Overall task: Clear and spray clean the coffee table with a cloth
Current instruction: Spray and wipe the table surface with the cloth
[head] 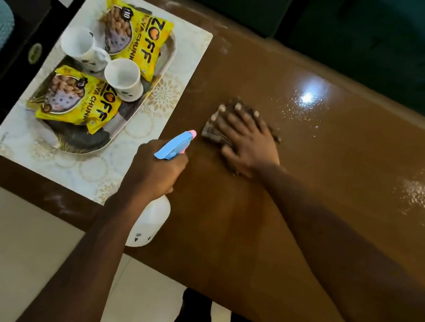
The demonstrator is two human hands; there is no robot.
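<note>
While cloth [210, 131] lies flat | spray bottle [150, 221] tilted, nozzle toward cloth

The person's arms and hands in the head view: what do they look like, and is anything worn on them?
Both forearms are bare up to the frame edge: no sleeve, glove, watch or bracelet shows. The left hand and the right hand carry no visible ring. The right hand's fingernails look short and plain.

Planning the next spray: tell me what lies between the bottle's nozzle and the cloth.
Nothing: the head view shows only a short bare strip of table between the nozzle and the cloth under the right hand.
</note>
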